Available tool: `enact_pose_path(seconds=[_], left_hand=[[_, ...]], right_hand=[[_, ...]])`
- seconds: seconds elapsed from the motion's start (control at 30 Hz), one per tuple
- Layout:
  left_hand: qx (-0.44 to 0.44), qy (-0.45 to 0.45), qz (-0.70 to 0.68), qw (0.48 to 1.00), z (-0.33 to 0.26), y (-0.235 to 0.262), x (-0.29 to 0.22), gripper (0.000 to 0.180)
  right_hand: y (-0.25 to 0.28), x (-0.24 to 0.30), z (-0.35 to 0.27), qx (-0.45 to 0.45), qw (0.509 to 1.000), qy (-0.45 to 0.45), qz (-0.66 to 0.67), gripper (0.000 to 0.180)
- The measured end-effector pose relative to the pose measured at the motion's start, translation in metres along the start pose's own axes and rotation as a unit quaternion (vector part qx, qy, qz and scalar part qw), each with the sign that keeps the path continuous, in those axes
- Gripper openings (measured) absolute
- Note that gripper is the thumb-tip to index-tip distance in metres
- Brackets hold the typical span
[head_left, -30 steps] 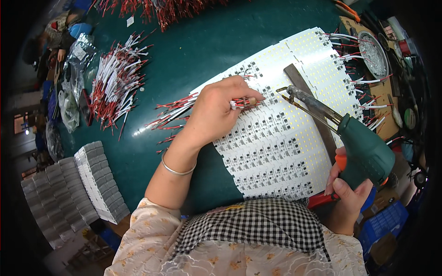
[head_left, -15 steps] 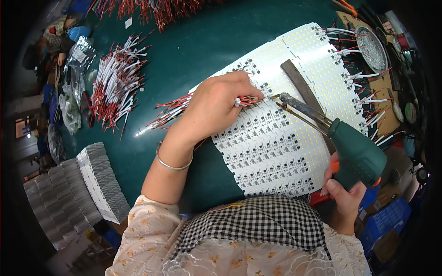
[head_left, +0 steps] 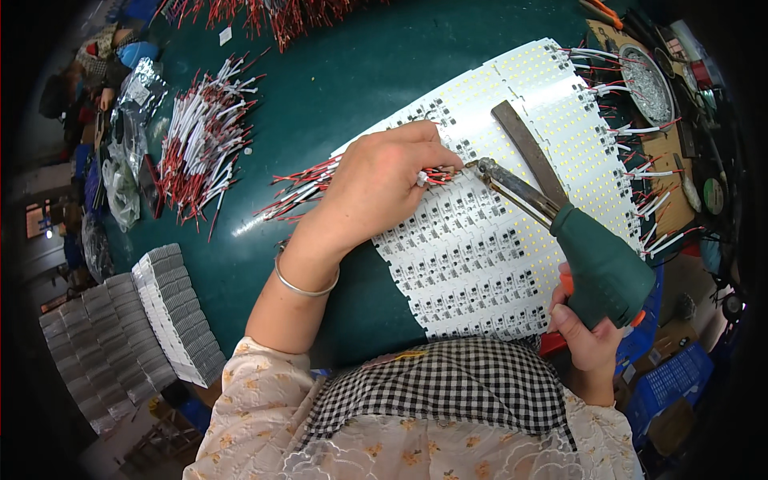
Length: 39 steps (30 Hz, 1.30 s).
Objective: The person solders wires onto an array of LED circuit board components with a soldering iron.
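Observation:
My left hand [head_left: 384, 180] is closed on a bundle of red and white wires [head_left: 308, 188]. The wires' short ends poke out past the fingertips, and their long ends trail left behind the wrist. Under the hand lies a fan of white LED circuit boards [head_left: 500, 276] with yellow dots and small black parts. My right hand [head_left: 588, 336] grips a green soldering gun [head_left: 606, 272] with an orange trigger. Its metal tip touches or nearly touches the boards right beside my left fingertips; exact contact is too small to tell. A dark flat bar [head_left: 530, 152] rests across the boards.
Loose red and white wires [head_left: 204, 144] lie in a pile at left, near clear plastic bags [head_left: 124, 180]. Stacked silvery strips [head_left: 172, 316] stand at lower left. Wires stick out along the boards' right edge, near a round metal dish [head_left: 644, 84]. More red wires [head_left: 280, 16] lie at the back.
The soldering gun and my right hand have shifted left, bringing the tip nearer my left fingertips. My left hand has moved slightly right, still holding the wires.

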<state>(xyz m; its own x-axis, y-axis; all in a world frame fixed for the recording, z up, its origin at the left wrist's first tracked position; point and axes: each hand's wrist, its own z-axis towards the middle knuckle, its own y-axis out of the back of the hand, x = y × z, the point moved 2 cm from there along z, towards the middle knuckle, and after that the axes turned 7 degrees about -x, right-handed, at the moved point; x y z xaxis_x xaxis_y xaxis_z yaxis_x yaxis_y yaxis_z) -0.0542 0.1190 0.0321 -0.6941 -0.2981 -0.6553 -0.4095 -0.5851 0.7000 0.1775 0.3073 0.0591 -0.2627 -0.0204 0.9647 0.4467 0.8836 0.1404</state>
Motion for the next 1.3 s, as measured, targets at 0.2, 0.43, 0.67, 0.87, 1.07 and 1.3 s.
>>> enact_pose_path(seconds=[0.2,0.43,0.67,0.87,1.07,1.3], left_hand=[[0.001,0.02,0.035,0.999,0.001,0.0,-0.011,0.038],[-0.003,-0.001,0.057,0.998,0.001,0.001,-0.015,0.038],[0.001,0.008,0.079,0.997,0.001,0.0,-0.017,0.04],[-0.022,0.024,0.089,0.995,-0.008,0.005,-0.021,0.044],[-0.073,0.081,0.143,0.984,-0.058,0.057,-0.021,0.046],[-0.131,0.187,0.078,0.971,-0.13,0.064,-0.053,0.032]], right_hand=[[0.004,0.0,-0.004,0.013,0.997,0.011,-0.079,0.021],[0.003,0.005,-0.002,-0.066,0.993,0.014,0.102,0.053],[0.009,0.003,-0.006,-0.077,0.989,0.051,0.115,0.063],[0.014,0.0,-0.012,-0.075,0.989,0.059,0.113,0.066],[0.035,0.004,-0.024,-0.098,0.987,0.096,0.082,0.067],[0.041,0.023,-0.029,-0.117,0.982,0.145,-0.012,0.065]])
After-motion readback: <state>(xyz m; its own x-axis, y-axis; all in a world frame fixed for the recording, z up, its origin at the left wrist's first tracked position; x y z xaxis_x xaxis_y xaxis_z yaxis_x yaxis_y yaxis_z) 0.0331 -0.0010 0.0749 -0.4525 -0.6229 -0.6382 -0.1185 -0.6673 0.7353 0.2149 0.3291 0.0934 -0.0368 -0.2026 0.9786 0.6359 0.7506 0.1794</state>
